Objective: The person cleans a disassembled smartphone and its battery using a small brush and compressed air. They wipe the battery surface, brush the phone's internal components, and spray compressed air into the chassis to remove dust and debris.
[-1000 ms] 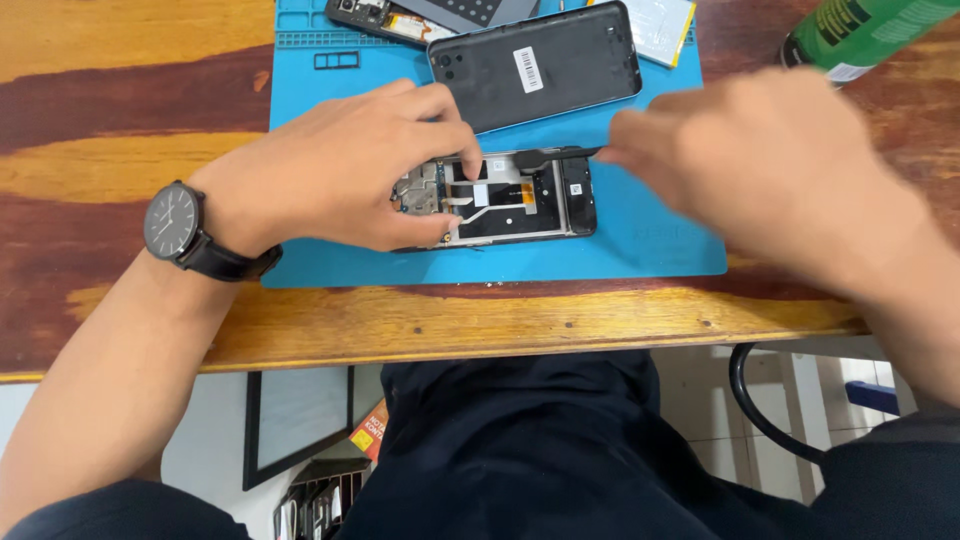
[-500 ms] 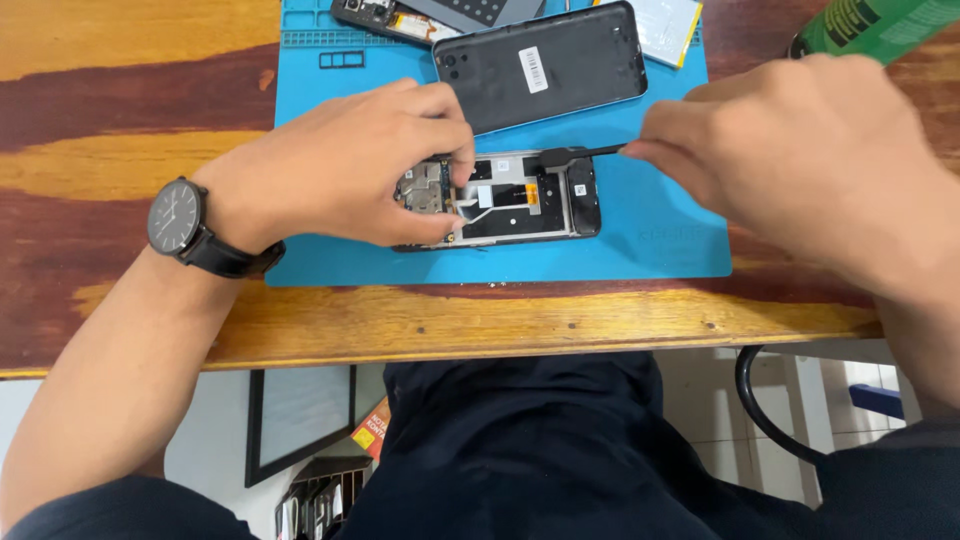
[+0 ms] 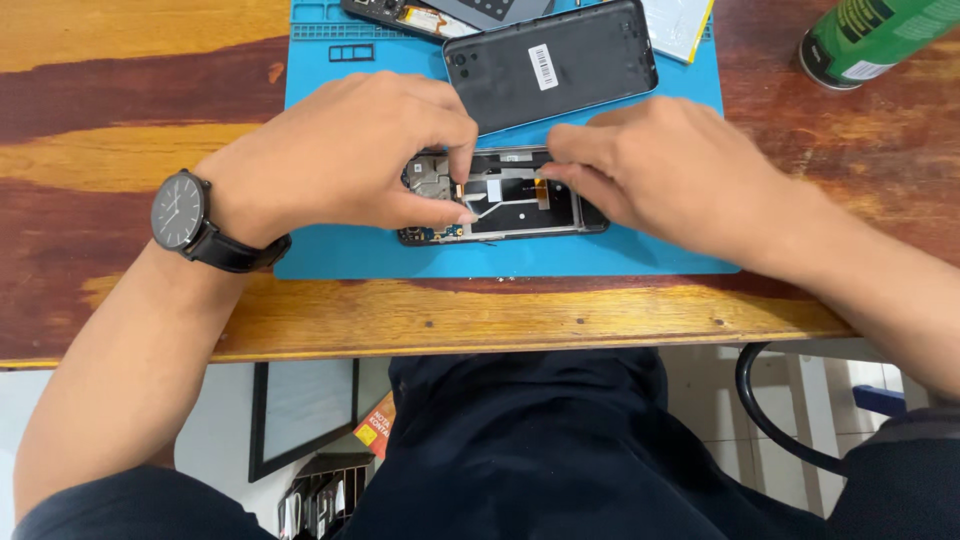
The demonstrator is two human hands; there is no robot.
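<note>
Left hand (image 3: 345, 150): I see it curled over the left end of the opened phone (image 3: 510, 200), thumb and forefinger pinched together on a small part inside — what part, I cannot tell.
Right hand (image 3: 665, 170): its fingers are bunched at the phone's middle, tips touching the inner parts; whether they grip anything, I cannot tell.
Phone: lies back-open on the blue mat (image 3: 330, 250), near the table's front edge.
Back cover (image 3: 550, 65): dark, just behind the phone.
Watch (image 3: 180, 212): on my left wrist.
Green can (image 3: 870, 40): far right, off the mat.
</note>
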